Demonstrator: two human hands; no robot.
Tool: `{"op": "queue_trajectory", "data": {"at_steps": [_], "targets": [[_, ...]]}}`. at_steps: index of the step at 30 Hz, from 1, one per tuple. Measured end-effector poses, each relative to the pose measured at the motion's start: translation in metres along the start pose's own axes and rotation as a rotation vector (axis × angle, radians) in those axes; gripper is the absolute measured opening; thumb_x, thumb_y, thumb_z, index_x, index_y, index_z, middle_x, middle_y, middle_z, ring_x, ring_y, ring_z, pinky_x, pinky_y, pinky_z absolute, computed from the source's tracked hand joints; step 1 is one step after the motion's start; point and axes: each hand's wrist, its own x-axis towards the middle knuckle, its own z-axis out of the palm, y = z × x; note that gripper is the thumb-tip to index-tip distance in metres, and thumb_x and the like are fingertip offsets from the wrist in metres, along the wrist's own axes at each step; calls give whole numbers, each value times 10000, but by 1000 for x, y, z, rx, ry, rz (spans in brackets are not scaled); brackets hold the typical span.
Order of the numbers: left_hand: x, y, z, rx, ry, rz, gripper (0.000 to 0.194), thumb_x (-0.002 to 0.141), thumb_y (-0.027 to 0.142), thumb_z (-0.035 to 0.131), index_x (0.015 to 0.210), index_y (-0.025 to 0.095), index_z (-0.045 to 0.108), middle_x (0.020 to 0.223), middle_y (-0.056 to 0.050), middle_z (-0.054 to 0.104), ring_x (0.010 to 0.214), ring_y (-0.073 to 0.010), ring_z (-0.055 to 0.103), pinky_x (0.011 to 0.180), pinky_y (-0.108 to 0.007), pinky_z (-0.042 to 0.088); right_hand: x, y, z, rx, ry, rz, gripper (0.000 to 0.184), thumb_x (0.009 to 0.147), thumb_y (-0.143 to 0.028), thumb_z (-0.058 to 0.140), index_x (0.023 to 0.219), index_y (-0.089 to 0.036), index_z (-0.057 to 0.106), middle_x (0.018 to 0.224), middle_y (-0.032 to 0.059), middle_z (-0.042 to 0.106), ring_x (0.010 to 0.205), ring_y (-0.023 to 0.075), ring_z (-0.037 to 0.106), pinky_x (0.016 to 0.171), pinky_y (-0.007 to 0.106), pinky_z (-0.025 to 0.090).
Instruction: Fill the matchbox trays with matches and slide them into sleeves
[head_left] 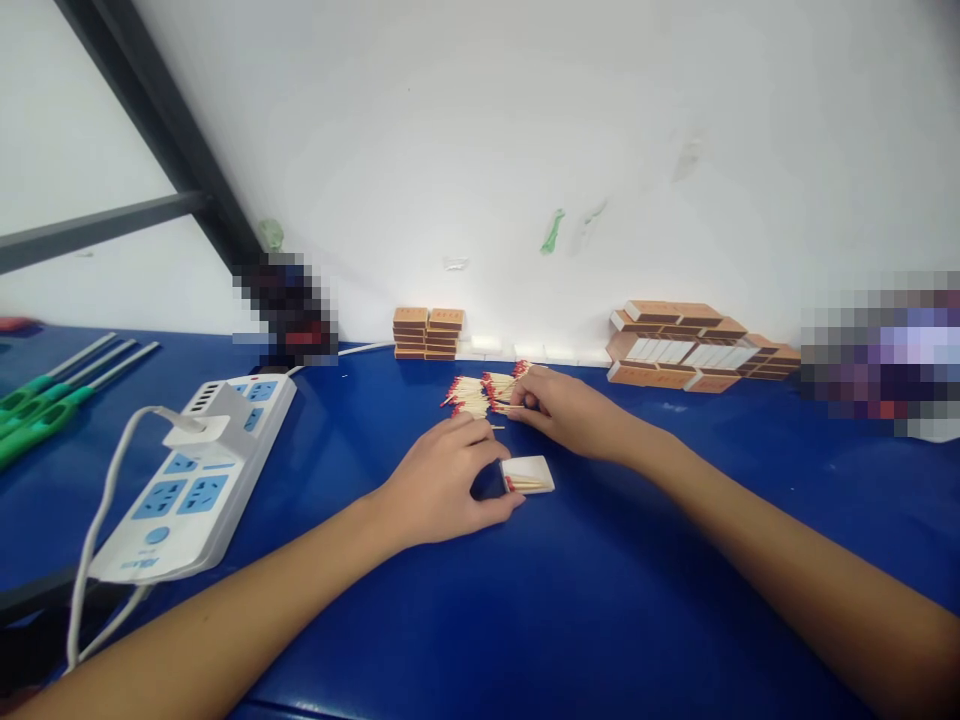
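A small white matchbox tray (537, 468) lies on the blue table with a few red-tipped matches inside. My left hand (442, 485) grips the tray's left end between thumb and forefinger, its other fingers resting near the pile. Beyond it, a heap of loose matches (466, 393) with red heads is spread on the table. My right hand (551, 405) is at the heap's right side, fingertips pinched on matches; how many is hidden by the fingers.
Stacked matchboxes (427, 335) stand by the wall, with white trays (559, 354) to their right. More matchboxes and trays (675, 345) are piled at right. A power strip (199, 480) with a plugged-in cable lies at left, beside green-handled tools (45, 415).
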Motion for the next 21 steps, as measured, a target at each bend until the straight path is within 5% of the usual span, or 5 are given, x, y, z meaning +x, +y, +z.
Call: {"op": "queue_trajectory", "data": {"at_steps": [10, 21], "targets": [[0, -3, 1, 20, 12, -1, 306, 884, 440, 724, 1044, 180, 740, 946, -69, 670, 936, -248, 631, 883, -411, 531, -3, -13, -3, -238, -114, 93, 147, 1052, -272, 492, 982, -168, 570, 1088, 136, 637, 780, 200, 628, 682, 312, 429], [-1, -5, 0, 7, 38, -11, 281, 891, 444, 719, 1003, 187, 739, 915, -59, 654, 904, -236, 627, 848, -395, 531, -28, -4, -9, -172, -121, 46, 230, 1066, -348, 441, 938, -194, 552, 1007, 88, 615, 728, 175, 608, 639, 302, 415]]}}
